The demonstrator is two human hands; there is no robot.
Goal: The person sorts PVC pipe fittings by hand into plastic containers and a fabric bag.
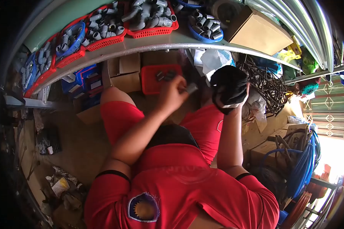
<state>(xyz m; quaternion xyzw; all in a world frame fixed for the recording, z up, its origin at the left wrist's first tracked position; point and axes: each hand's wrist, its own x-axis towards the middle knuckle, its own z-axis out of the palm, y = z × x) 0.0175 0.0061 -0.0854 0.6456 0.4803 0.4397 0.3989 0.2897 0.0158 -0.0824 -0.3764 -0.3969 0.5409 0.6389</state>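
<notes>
I am looking down on a person in a red shirt (179, 191) and red shorts (118, 114), who is sitting low on the floor. The left hand (172, 93) is closing its fingers around a small grey pipe fitting (191, 88), which is sticking out to the right of the fingertips. The right hand (233, 100) is gripping a black plastic bag (230, 84) from below, holding it up just beside the fitting but not touching it. Behind the left hand, a red basket (153, 80) is standing under the shelf with a few dark fittings in it. Beside it, cardboard boxes (124, 72) are lying on the floor. Farther up, the grey shelf (149, 45) is carrying red baskets (149, 30) and blue ones (202, 34) full of grey pipe fittings. To the right, a blue hose coil (305, 160) is lying.
</notes>
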